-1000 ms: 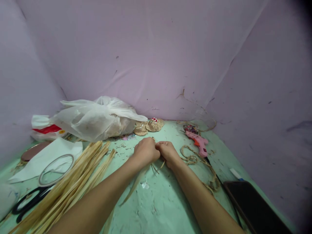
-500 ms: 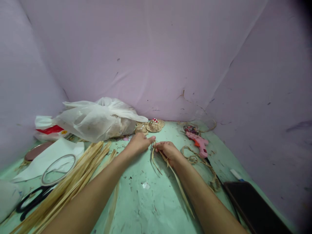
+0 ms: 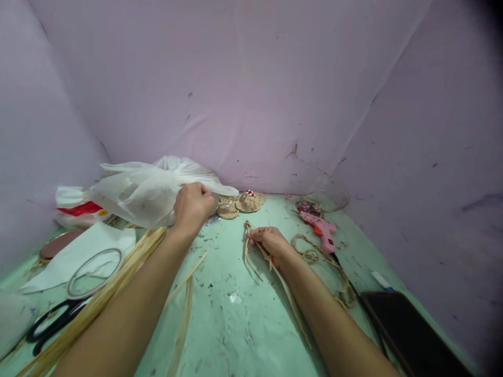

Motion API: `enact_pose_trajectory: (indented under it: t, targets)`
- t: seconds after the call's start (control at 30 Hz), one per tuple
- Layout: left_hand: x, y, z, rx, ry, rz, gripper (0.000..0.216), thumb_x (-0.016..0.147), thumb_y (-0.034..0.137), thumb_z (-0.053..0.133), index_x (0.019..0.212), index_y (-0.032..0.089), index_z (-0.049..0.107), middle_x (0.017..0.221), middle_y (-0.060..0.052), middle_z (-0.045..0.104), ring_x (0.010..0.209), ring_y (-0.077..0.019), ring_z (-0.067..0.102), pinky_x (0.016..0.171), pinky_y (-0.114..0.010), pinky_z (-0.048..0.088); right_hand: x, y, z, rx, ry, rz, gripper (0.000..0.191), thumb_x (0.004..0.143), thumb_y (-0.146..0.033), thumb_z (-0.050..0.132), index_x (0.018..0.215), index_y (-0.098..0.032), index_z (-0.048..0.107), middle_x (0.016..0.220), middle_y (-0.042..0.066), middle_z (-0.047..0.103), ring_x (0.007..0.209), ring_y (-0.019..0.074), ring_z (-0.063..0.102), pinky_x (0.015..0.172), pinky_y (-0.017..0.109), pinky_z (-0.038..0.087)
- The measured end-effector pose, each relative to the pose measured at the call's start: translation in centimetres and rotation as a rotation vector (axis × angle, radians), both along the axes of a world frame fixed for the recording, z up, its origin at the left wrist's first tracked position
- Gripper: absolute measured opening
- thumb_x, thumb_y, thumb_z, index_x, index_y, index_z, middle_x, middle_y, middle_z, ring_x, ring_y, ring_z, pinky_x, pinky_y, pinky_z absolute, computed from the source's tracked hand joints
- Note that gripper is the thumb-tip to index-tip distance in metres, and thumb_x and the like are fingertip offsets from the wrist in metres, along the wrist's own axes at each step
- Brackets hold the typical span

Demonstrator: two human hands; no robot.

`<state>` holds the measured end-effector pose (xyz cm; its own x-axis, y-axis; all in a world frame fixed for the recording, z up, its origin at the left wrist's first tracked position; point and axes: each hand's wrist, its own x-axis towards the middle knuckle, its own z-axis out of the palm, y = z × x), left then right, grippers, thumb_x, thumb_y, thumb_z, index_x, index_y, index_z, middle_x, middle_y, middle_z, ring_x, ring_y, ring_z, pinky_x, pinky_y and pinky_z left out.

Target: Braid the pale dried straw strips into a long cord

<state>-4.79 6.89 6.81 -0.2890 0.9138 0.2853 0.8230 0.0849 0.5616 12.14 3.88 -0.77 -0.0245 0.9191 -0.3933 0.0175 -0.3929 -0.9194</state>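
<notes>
My right hand point(image 3: 270, 242) rests on the green table point(image 3: 243, 330), fingers pinched on a small braid of straw strips point(image 3: 248, 246) whose loose ends trail back along my forearm. My left hand point(image 3: 193, 204) is lifted at the back left, fingers curled shut against the white plastic bag point(image 3: 145, 191); whether it grips the bag's edge I cannot make out. A bundle of long straw strips point(image 3: 110, 293) lies under my left forearm.
Small woven straw hats point(image 3: 241, 203) sit by the back wall. A pink glue gun point(image 3: 320, 228), braided cord point(image 3: 314, 256) and a dark phone point(image 3: 408, 335) lie on the right. Black scissors point(image 3: 47, 324), a metal ring point(image 3: 93, 265) on white paper are at the left.
My left hand left the braid and moved back and left up to the plastic bag. My right hand stayed put, still holding the straw braid.
</notes>
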Motion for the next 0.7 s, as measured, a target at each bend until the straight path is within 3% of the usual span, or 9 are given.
enact_pose_trajectory:
  t: [0.07,0.1,0.17,0.23,0.33,0.5,0.57,0.7]
  targets:
    - [0.7,-0.3,0.2,-0.134,-0.170,-0.069,0.030,0.065,0.021,0.052,0.094,0.016,0.059,0.065,-0.005,0.061,0.060,-0.0146,0.054,0.054,-0.023,0.036,0.0,0.0,0.0,-0.002,0.011,0.006,0.008,0.055,-0.014,0.051,0.047,-0.015,0.049,0.031,-0.004,0.042,0.029,0.0075,0.037,0.033,0.020,0.026]
    - [1.5,-0.6,-0.1,-0.302,-0.295,-0.151,0.032,0.064,0.019,0.052,0.095,0.015,0.058,0.060,-0.004,0.059,0.054,-0.0139,0.053,0.051,-0.023,0.037,0.1,0.0,0.0,-0.002,0.015,0.009,0.008,0.055,-0.014,0.051,0.047,-0.015,0.049,0.031,-0.004,0.042,0.029,0.0075,0.037,0.033,0.019,0.026]
    - [3.3,-1.1,-1.3,-0.500,-0.412,-0.252,0.020,0.065,0.018,0.052,0.082,0.011,0.059,0.047,-0.002,0.054,0.041,-0.0117,0.047,0.043,-0.022,0.035,0.1,0.0,0.0,0.001,0.024,0.016,0.008,0.055,-0.015,0.051,0.047,-0.015,0.049,0.031,-0.004,0.042,0.029,0.0071,0.036,0.034,0.019,0.026]
    - [5.0,-1.6,-2.8,-0.710,-0.653,-0.338,0.009,0.067,0.013,0.049,0.071,0.009,0.056,0.047,-0.002,0.052,0.037,-0.0079,0.044,0.039,-0.019,0.033,0.0,0.0,0.0,0.011,0.038,0.025,0.009,0.056,-0.014,0.051,0.047,-0.014,0.049,0.032,-0.004,0.042,0.030,0.0068,0.036,0.035,0.019,0.027]
    - [5.9,-1.7,-4.5,-0.875,-0.842,-0.437,0.015,0.072,0.012,0.043,0.059,0.010,0.050,0.048,-0.002,0.050,0.037,-0.0055,0.043,0.038,-0.017,0.033,0.0,0.0,0.2,0.032,0.072,0.038,0.008,0.054,-0.010,0.047,0.048,-0.014,0.049,0.034,-0.004,0.045,0.035,0.0076,0.040,0.039,0.019,0.031]
    - [5.1,-1.3,-5.3,-0.877,-0.721,-0.472,0.013,0.067,0.013,0.045,0.054,0.012,0.049,0.038,0.003,0.040,0.032,-0.0046,0.034,0.033,-0.016,0.025,0.5,-0.1,0.8,0.041,-0.034,0.166,0.005,0.057,-0.011,0.049,0.054,-0.014,0.052,0.039,-0.004,0.047,0.036,0.0064,0.037,0.038,0.018,0.026]
    - [5.1,-1.2,-5.5,-0.805,-0.606,-0.445,0.013,0.062,0.014,0.047,0.049,0.014,0.047,0.033,0.005,0.034,0.029,-0.0049,0.029,0.032,-0.018,0.018,0.9,-0.1,1.0,0.117,-0.266,0.240,0.008,0.061,-0.014,0.050,0.055,-0.014,0.054,0.041,-0.003,0.047,0.036,0.0057,0.034,0.039,0.019,0.024]
    - [5.4,-1.2,-6.2,-0.614,-0.413,-0.440,0.012,0.055,0.016,0.049,0.045,0.016,0.042,0.030,0.007,0.027,0.030,-0.0047,0.023,0.034,-0.020,0.011,0.9,-0.2,1.2,0.432,-0.896,0.307,0.011,0.060,-0.013,0.052,0.064,-0.015,0.062,0.059,0.005,0.060,0.054,0.0121,0.049,0.048,0.021,0.028]
